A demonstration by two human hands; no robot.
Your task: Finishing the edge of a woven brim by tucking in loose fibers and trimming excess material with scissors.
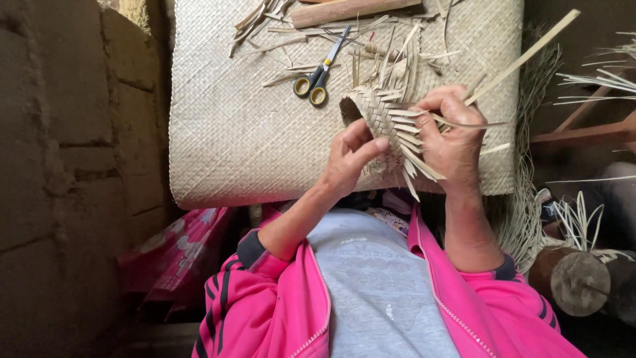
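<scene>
Both hands (397, 142) pinch a small, stiff woven-straw piece (381, 116) with loose strips.

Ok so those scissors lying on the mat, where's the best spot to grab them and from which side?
Take the scissors by the yellow loop handles, coming from the near side. The handles point toward the person and lie on bare woven mat, while the blades point away into loose strips.
</scene>
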